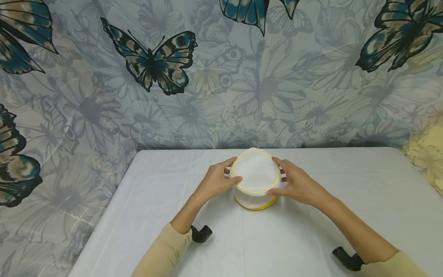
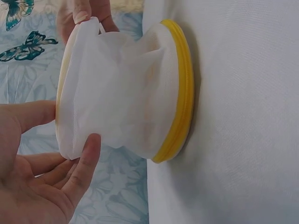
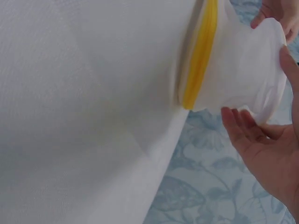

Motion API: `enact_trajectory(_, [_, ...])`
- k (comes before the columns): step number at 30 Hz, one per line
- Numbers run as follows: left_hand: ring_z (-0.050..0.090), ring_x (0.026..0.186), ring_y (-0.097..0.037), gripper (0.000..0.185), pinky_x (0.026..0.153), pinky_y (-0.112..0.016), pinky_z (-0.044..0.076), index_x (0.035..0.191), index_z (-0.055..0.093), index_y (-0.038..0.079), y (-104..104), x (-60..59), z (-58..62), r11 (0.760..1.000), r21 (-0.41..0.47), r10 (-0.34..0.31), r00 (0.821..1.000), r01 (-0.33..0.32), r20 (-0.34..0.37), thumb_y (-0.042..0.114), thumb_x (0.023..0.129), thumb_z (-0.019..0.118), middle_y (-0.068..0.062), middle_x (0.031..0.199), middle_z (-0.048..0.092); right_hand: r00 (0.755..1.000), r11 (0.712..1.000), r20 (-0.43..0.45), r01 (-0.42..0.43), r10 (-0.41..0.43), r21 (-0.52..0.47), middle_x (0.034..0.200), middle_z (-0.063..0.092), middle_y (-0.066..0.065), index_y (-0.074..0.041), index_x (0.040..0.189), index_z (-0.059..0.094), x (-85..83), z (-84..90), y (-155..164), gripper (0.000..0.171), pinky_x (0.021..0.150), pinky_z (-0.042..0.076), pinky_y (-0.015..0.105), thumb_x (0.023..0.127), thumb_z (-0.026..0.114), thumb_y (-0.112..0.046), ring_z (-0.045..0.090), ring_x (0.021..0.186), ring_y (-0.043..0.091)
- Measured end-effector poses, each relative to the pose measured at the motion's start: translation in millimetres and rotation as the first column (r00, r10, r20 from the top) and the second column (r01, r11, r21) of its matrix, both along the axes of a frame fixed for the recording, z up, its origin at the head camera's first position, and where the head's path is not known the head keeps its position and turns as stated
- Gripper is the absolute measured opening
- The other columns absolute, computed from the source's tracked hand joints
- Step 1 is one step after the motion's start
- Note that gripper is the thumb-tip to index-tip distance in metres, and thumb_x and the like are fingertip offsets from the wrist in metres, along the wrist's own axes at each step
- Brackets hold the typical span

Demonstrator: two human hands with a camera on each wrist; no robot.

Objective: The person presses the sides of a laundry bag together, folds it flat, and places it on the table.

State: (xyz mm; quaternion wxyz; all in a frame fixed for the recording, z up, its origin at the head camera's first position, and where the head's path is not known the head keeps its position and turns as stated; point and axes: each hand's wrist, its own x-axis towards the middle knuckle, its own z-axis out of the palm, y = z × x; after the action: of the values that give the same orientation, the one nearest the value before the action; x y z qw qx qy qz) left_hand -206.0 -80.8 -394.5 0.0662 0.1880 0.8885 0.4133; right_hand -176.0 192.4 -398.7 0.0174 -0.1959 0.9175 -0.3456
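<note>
A round white mesh laundry bag (image 1: 256,171) with a yellow zipper band (image 2: 184,93) around its base stands on the white-covered table. Its pale-yellow-edged top disc is lifted, and the thin mesh side sags inward between top and base. My left hand (image 1: 218,179) grips the top rim at the left, thumb over the disc and fingers along the side. On the opposite side my right hand (image 1: 297,181) holds the same rim, thumb near the front edge. In the right wrist view the right fingers (image 3: 238,126) lie under the rim.
The white tablecloth (image 1: 155,184) spreads around the bag, with the table's far edge just behind it. Beyond hangs a grey floral curtain (image 1: 207,115) with butterflies. A cream ruffled item (image 1: 427,154) is at the right. Black wrist mounts (image 1: 202,234) jut from both sleeves.
</note>
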Motion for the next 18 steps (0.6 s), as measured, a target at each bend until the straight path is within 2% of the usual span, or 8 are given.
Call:
enact_trajectory(12, [0.067, 0.083, -0.011, 0.065, 0.069, -0.025, 0.055, 0.149, 0.047, 0.011, -0.5, -5.2, -9.9, 1.0, -0.023, -0.022, 1.0, 0.022, 0.009, 0.022, 0.091, 0.075, -0.006, 0.133, 0.061, 0.999, 1.0, 0.053, 0.006, -0.006, 0.0, 0.137, 0.049, 0.029, 0.01, 0.148, 0.031, -0.6, -5.9, -1.9, 0.107, 0.087, 0.056, 0.047, 0.074, 0.087, -0.044, 0.061, 0.111, 0.041])
enact_trajectory(18, [0.066, 0.095, -0.015, 0.062, 0.072, -0.025, 0.055, 0.149, 0.047, 0.013, 0.1, -9.1, -13.2, 0.998, -0.057, -0.033, 0.999, 0.033, 0.007, 0.021, 0.092, 0.072, -0.005, 0.136, 0.06, 0.996, 1.0, 0.086, 0.013, -0.012, -0.005, 0.14, 0.047, 0.029, 0.009, 0.148, 0.033, -0.7, -7.5, -1.6, 0.106, 0.088, 0.056, 0.046, 0.073, 0.088, -0.042, 0.061, 0.112, 0.04])
